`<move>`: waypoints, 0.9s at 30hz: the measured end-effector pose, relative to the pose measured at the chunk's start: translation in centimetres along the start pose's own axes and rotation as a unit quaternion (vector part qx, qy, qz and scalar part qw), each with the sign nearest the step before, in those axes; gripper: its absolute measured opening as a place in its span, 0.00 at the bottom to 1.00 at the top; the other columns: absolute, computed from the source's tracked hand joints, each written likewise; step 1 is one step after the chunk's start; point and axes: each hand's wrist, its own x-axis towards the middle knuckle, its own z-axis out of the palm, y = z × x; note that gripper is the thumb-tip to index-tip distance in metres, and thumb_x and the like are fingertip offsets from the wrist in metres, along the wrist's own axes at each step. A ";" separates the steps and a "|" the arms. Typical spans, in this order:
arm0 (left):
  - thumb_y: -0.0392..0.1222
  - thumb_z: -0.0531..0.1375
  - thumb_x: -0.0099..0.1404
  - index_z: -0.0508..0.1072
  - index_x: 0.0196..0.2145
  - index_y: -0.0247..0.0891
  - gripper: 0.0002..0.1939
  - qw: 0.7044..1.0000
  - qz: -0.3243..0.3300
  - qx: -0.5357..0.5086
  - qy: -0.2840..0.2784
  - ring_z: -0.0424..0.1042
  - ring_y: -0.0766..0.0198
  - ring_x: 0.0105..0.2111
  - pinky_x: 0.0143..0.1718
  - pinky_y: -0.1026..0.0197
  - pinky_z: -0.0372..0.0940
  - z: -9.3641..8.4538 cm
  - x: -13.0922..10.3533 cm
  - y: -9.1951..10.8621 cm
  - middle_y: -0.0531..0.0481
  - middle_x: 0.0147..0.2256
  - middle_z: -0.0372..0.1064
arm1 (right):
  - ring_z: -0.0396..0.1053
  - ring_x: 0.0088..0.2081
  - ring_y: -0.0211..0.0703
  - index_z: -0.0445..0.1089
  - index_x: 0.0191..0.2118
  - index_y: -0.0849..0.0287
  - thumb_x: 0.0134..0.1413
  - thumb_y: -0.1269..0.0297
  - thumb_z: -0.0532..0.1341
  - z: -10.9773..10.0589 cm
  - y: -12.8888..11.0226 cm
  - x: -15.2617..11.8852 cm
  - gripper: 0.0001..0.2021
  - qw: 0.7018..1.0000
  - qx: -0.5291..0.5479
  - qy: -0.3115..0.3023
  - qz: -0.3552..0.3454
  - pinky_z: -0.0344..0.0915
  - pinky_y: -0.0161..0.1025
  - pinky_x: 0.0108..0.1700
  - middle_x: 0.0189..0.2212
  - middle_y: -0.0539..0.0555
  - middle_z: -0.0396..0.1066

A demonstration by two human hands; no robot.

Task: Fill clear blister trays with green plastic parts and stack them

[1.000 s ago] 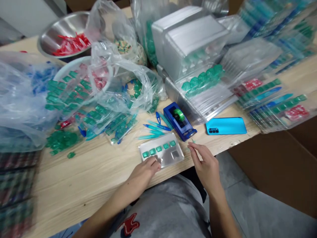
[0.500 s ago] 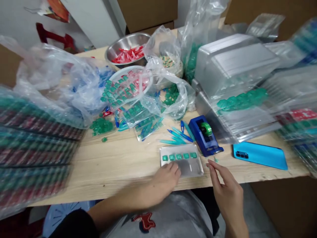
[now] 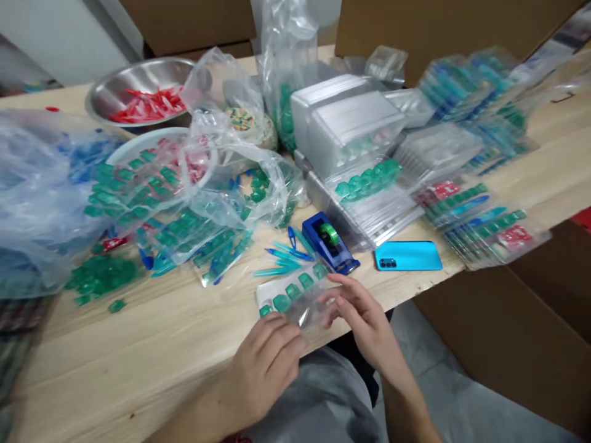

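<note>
A shallow clear plastic tray (image 3: 307,311) lies tilted at the table's front edge, with a row of several green translucent pieces (image 3: 292,291) along its far side. My left hand (image 3: 270,354) has its fingers curled over the tray's left end. At the opposite end, my right hand (image 3: 362,314) grips the tray's edge between thumb and bent fingers. Just beyond stands a blue tape dispenser (image 3: 329,243) with a green roll. Slim blue and turquoise pen-shaped pieces (image 3: 281,264) lie beside it, behind the tray.
A blue phone (image 3: 409,255) lies right of the dispenser. Stacked clear trays (image 3: 351,117) stand behind it, filled packs (image 3: 484,221) to the right. Loose green pieces (image 3: 104,274), plastic bags (image 3: 41,197), a white bowl (image 3: 210,163) and a steel bowl (image 3: 106,101) of red pieces occupy the left.
My right hand has moved from beside the tray onto its right end. The tray has turned askew, its right end farther away. The view has swung right.
</note>
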 end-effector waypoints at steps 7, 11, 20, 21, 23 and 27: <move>0.27 0.53 0.65 0.67 0.43 0.38 0.11 0.991 -0.117 -0.012 0.066 0.68 0.61 0.44 0.46 0.57 0.67 -0.9 -0.5 -2.1 0.46 0.42 0.65 | 0.72 0.21 0.37 0.73 0.45 0.52 0.56 0.69 0.60 -4.4 -8.2 4.3 0.12 0.977 0.024 0.136 -0.165 0.68 0.39 0.27 0.28 0.48 0.77; 0.30 0.52 0.68 0.68 0.44 0.39 0.10 0.985 -0.164 -0.042 0.020 0.70 0.62 0.44 0.42 0.61 0.69 0.7 -1.2 -2.9 0.46 0.43 0.66 | 0.70 0.22 0.37 0.72 0.37 0.47 0.53 0.65 0.62 -7.1 -11.1 10.5 0.05 0.975 -0.014 0.153 -0.158 0.69 0.41 0.31 0.24 0.44 0.75; 0.32 0.53 0.68 0.70 0.42 0.41 0.09 0.976 -0.204 -0.050 0.058 0.71 0.61 0.45 0.47 0.58 0.67 0.3 -0.8 -6.8 0.47 0.42 0.70 | 0.66 0.18 0.33 0.60 0.47 0.46 0.57 0.58 0.64 -9.0 -10.7 11.9 0.14 0.960 -0.097 0.229 -0.128 0.57 0.36 0.23 0.21 0.37 0.70; 0.33 0.54 0.68 0.70 0.42 0.41 0.08 0.973 -0.209 -0.048 0.081 0.71 0.61 0.45 0.47 0.57 0.67 -0.1 0.0 -7.9 0.47 0.42 0.71 | 0.66 0.19 0.32 0.61 0.47 0.47 0.58 0.60 0.63 -8.7 -10.7 11.0 0.14 0.952 -0.120 0.242 -0.144 0.57 0.35 0.24 0.23 0.38 0.70; 0.35 0.54 0.68 0.71 0.41 0.41 0.07 0.967 -0.216 -0.036 0.132 0.71 0.60 0.45 0.48 0.56 0.66 -0.7 2.1 -10.4 0.48 0.40 0.72 | 0.66 0.21 0.30 0.64 0.48 0.48 0.60 0.64 0.62 -7.8 -10.5 9.1 0.12 0.927 -0.176 0.269 -0.195 0.58 0.34 0.25 0.28 0.42 0.70; 0.34 0.50 0.67 0.73 0.40 0.37 0.12 0.962 -0.264 0.008 0.066 0.70 0.57 0.48 0.54 0.54 0.61 -0.5 8.6 -16.9 0.44 0.43 0.72 | 0.68 0.25 0.34 0.73 0.46 0.51 0.60 0.64 0.60 -5.1 -8.1 4.7 0.09 0.914 -0.248 0.206 -0.248 0.63 0.35 0.27 0.30 0.48 0.73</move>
